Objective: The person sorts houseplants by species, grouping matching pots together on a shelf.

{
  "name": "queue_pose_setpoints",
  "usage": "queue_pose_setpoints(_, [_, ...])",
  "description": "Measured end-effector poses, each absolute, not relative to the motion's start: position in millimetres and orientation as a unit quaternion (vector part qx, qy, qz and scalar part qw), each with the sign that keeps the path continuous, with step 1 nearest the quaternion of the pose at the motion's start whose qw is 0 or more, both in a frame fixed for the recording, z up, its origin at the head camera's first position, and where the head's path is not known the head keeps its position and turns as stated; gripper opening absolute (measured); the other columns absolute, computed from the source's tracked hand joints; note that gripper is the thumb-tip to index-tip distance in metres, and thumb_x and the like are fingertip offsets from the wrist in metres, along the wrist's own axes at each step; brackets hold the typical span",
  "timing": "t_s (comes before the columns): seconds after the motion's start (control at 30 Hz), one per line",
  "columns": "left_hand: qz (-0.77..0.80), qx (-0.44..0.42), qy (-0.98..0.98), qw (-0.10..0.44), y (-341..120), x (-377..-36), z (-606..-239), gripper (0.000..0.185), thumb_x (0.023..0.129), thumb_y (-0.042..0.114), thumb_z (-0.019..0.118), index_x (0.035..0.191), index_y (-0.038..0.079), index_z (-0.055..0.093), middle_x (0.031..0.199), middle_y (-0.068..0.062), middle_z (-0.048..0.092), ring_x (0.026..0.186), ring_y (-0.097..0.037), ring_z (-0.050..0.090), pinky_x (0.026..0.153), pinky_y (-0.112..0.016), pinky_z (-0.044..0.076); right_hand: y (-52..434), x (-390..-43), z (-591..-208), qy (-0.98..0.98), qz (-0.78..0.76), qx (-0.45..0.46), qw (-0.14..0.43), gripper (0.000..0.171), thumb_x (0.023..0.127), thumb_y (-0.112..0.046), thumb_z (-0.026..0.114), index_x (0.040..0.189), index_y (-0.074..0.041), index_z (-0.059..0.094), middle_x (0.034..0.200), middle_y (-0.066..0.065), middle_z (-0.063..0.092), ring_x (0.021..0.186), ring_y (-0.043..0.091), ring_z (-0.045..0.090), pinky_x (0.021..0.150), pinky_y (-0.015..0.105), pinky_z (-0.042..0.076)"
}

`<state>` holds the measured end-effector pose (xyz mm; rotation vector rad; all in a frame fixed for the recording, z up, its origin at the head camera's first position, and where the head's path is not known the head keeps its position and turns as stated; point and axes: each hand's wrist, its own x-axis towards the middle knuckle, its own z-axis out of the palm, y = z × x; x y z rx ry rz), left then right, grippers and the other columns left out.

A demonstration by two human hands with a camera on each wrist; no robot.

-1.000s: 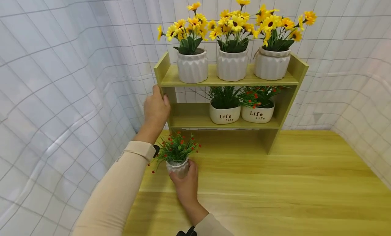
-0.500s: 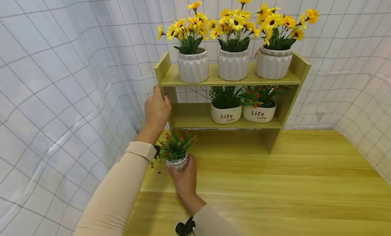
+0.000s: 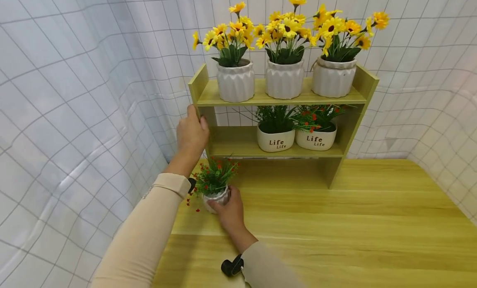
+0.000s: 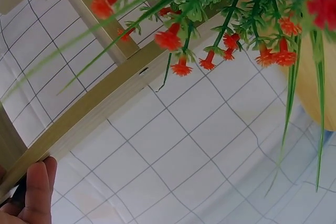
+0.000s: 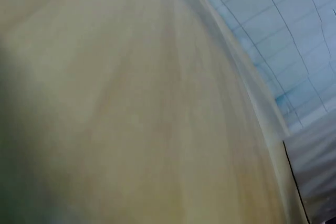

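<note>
My left hand (image 3: 192, 133) grips the left side panel of a small wooden shelf (image 3: 281, 102), just below its top board. In the left wrist view, fingertips (image 4: 39, 184) wrap that panel's edge. Lower down, at the shelf's front left, my right hand (image 3: 231, 209) holds a white ribbed pot (image 3: 210, 203), thumb across its front and fingers around its right side. Green leaves and small red flowers (image 3: 216, 176) fill the pot; they hang close to the camera in the left wrist view. In the right wrist view only the blurred tabletop (image 5: 147, 103) and curtain show, with the hand out of sight.
Yellow flowers in three white pots (image 3: 284, 79) stand on the top board. On the middle board, towards the right, are two cream "Life" planters (image 3: 275, 140) with greenery. A white gridded curtain (image 3: 93, 114) surrounds the wooden table (image 3: 335, 230).
The right hand has tilted and turned the potted plant slightly, its flowers shifting a little left and up. The left hand stays on the shelf panel.
</note>
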<state>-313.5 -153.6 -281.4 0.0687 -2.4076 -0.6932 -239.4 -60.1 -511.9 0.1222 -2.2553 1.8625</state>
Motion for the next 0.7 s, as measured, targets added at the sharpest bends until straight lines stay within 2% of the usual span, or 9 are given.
queue_pose_setpoints(0.37, [-0.262, 0.021, -0.909, 0.324, -156, -315, -282, 0.024, 0.103, 0.019, 0.05, 0.116, -0.001, 0.046, 0.087, -0.034, 0.063, 0.079, -0.052, 0.064, 0.064, -0.057, 0.049, -46, -239, -513, -0.715, 0.691, 0.05, 0.092, 0.077, 0.075, -0.018, 0.087, 0.137, 0.001, 0.046, 0.129, 0.013, 0.053, 0.117, 0.028, 0.055, 0.097, 0.042, 0.047])
queue_pose_setpoints(0.7, [-0.262, 0.011, -0.91, 0.322, -155, -315, -283, 0.023, 0.103, 0.018, 0.049, 0.114, -0.001, 0.047, 0.087, -0.033, 0.064, 0.079, -0.051, 0.065, 0.063, -0.057, 0.051, -34, -236, -518, -0.733, 0.668, 0.075, 0.106, 0.07, 0.078, -0.021, 0.084, 0.137, -0.003, 0.051, 0.127, 0.009, 0.056, 0.115, 0.026, 0.055, 0.096, 0.042, 0.047])
